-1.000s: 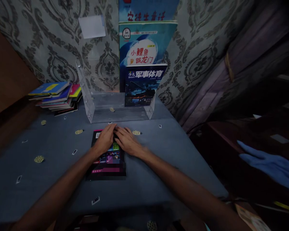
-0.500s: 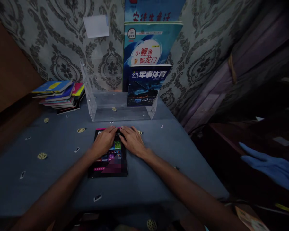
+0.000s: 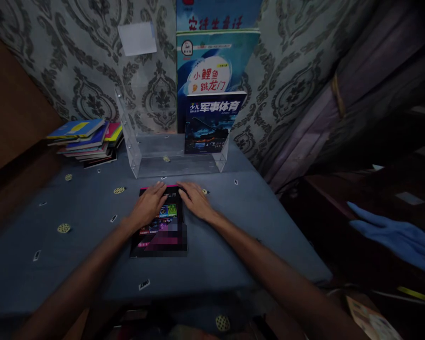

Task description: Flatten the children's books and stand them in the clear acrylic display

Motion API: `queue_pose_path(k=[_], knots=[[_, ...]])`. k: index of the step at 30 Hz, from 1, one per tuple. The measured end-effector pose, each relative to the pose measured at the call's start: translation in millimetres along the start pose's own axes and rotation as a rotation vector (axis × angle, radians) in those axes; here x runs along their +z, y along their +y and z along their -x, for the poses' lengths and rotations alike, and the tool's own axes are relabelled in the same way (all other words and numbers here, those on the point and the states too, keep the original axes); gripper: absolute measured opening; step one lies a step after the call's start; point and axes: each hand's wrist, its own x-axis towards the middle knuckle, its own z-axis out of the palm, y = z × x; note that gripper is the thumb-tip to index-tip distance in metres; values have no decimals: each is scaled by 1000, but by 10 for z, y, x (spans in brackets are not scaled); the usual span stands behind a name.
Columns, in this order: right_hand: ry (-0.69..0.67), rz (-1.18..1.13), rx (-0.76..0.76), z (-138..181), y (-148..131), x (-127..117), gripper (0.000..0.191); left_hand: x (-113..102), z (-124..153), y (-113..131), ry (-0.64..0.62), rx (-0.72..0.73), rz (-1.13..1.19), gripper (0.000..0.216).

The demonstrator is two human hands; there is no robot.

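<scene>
A dark book (image 3: 163,200) with a pink top edge and small coloured pictures lies flat on the blue tablecloth; a blurred patch covers its lower right. My left hand (image 3: 149,203) rests flat on the book's upper left part, fingers stretched toward the top edge. At the upper right corner, my right hand (image 3: 195,199) touches the book's edge, its fingers extended and its thumb apart. Beyond both hands stands a clear acrylic rack (image 3: 156,166). It holds a dark blue book (image 3: 208,127), a teal book (image 3: 212,52) behind that, and a blue book (image 3: 217,12) highest up.
A stack of books (image 3: 85,141) sits at the table's back left. White paper (image 3: 137,38) is on the patterned wall. To the right are a tied curtain (image 3: 304,137), a dark brown surface (image 3: 326,212) and a blue glove (image 3: 393,233). The tablecloth's (image 3: 255,278) near edge runs below my arms.
My hands have moved apart: the left slid slightly left across the cover, and the right shifted toward the book's upper right corner. More of the cover shows between them. The view shifted slightly.
</scene>
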Motion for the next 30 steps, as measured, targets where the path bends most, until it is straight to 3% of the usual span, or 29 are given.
queue_pose_path(k=[6,13,24,30], knots=[[5,-175,70,-58,76,-28,46,76,-148,5,-79,198,77,52],[-2,-267,151,-91,45,-80,45,1,-160,44,-117,275,100,52],[-32,-206,115,-94,18,-111,43,-54,-135,67,-128,343,95,48],[-43,-49,38,-67,-9,-85,43,-83,-86,88,-149,383,88,48]])
